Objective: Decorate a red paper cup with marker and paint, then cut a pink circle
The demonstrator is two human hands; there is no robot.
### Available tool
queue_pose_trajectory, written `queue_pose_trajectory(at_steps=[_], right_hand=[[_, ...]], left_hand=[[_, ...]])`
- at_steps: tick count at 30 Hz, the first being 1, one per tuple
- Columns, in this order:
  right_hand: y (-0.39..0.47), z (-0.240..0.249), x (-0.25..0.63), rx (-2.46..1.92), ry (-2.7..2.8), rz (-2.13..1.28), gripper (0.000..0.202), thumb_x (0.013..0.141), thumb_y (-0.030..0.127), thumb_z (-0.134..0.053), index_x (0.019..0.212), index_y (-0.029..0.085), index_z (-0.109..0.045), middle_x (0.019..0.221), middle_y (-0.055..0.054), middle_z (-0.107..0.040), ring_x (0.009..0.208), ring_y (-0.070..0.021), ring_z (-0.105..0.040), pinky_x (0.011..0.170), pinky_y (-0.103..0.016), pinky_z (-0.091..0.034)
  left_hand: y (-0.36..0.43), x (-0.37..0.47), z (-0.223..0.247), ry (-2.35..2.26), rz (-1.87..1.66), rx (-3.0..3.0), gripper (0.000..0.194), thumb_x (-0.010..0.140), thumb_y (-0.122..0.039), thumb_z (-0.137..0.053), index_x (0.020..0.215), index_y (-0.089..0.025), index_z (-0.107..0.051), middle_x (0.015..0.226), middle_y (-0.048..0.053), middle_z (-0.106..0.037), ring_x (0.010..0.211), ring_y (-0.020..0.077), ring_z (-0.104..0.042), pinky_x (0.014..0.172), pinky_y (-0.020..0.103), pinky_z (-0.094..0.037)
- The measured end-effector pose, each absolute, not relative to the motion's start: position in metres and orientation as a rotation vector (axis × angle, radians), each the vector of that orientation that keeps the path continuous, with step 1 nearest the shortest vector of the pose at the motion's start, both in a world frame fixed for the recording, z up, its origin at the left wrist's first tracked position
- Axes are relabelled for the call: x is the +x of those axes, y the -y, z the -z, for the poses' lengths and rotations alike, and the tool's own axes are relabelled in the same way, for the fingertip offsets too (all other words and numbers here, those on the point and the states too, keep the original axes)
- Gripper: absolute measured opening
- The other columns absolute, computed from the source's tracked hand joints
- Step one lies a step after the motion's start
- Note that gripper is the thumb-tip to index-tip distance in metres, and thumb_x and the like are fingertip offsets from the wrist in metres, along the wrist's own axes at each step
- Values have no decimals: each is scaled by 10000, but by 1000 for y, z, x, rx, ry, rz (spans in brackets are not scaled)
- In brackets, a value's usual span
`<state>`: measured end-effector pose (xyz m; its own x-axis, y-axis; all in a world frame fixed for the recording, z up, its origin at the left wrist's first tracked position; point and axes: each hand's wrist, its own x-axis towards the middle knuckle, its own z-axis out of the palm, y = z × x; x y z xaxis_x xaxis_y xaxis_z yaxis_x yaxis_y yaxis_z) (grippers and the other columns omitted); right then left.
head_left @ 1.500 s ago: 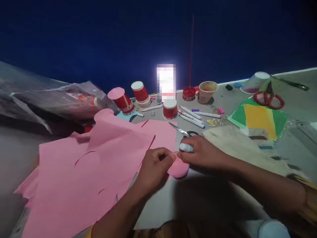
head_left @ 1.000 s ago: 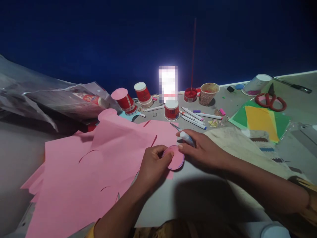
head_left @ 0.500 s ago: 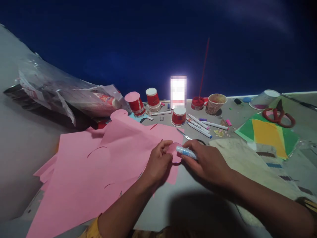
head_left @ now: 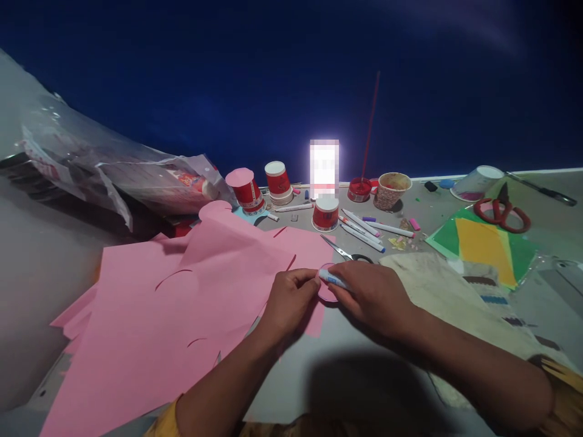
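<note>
L hand (head_left: 291, 300) pinches pink paper disc (head_left: 327, 294) by its edge, btwn both hands; R hand (head_left: 376, 294) grips white-blue tube (head_left: 331, 278) over it. Disc prob. v. light, creases easily: hold rim; tube likely stiff, hold mid-barrel.

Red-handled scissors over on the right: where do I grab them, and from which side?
Best by the red loops of the scissors, I'd say, coming from the near side. The loops are nearest and the dark blades point away, so you'd likely stay clear of the tips. The right hand is closer, but it holds a white-and-blue stick.
</note>
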<state>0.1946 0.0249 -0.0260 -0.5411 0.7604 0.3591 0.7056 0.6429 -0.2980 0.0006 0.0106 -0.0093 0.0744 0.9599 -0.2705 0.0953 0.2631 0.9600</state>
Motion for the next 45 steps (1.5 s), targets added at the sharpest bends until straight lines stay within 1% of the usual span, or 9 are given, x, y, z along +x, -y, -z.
queue_pose_trajectory(at_steps=[6,14,20,26,29,32,36,42,45], right_hand=[[-24,21,195,-1121,2452,-95,189,1034,269,-601,1168,211,-722,906,-57,-801,797,-228,-700,675,-343,-357],[-24,21,197,-1189,2448,-32,157,1025,268,-627,1123,202,-730,889,-64,-790,757,-226,-662,657,-345,-280],[-26,22,198,-1098,2472,-20,196,1064,276,-557,1123,179,-718,861,-67,-767,776,-220,-641,656,-345,-272],[-24,17,195,-1083,2528,5,181,1062,287,-565,1024,195,-716,789,-57,-723,719,-206,-590,646,-352,-241],[-21,14,193,-1095,2510,44,187,1061,272,-559,1029,185,-722,767,-54,-716,704,-208,-592,650,-360,-245],[-20,15,192,-1116,2493,50,179,1052,261,-564,1068,180,-723,796,-57,-741,718,-216,-614,662,-362,-268],[-22,21,195,-1170,2438,19,156,1033,266,-596,1084,190,-723,879,-63,-783,754,-226,-644,681,-358,-290],[-25,21,197,-1132,2455,29,175,1052,270,-565,1067,191,-720,813,-55,-735,726,-226,-607,657,-364,-247],[-24,17,195,-1076,2499,10,175,1056,260,-558,1004,193,-711,785,-51,-705,716,-215,-575,651,-362,-230]], left_hand=[[-11,1,9,-1406,-870,1129,263,816,-339,-676,664,-150,-777,625,8,-615,634,138,-464,623,278,-351],[-7,3,11,-1450,-866,1163,292,852,-362,-666,674,-155,-772,626,2,-591,638,136,-438,612,277,-324],[-9,2,4,-1358,-907,1099,240,831,-298,-647,819,-169,-849,670,11,-635,667,146,-475,639,273,-361],[-11,0,7,-1445,-885,1156,248,787,-334,-660,661,-157,-780,634,21,-640,639,152,-489,614,277,-365],[-10,1,8,-1488,-903,1194,245,790,-332,-649,650,-165,-762,626,16,-646,629,152,-501,612,275,-376],[-7,5,8,-1511,-936,1207,242,799,-316,-632,651,-171,-755,623,10,-651,619,149,-499,607,271,-381],[-4,8,5,-1517,-937,1212,252,790,-295,-613,588,-176,-706,575,-7,-595,590,138,-461,589,267,-372],[-6,5,5,-1388,-948,1011,222,815,-339,-671,797,-163,-804,730,36,-707,685,160,-575,670,274,-456],[-8,3,6,-1315,-942,932,289,850,-404,-672,709,-161,-742,673,17,-630,670,155,-556,678,284,-483]])
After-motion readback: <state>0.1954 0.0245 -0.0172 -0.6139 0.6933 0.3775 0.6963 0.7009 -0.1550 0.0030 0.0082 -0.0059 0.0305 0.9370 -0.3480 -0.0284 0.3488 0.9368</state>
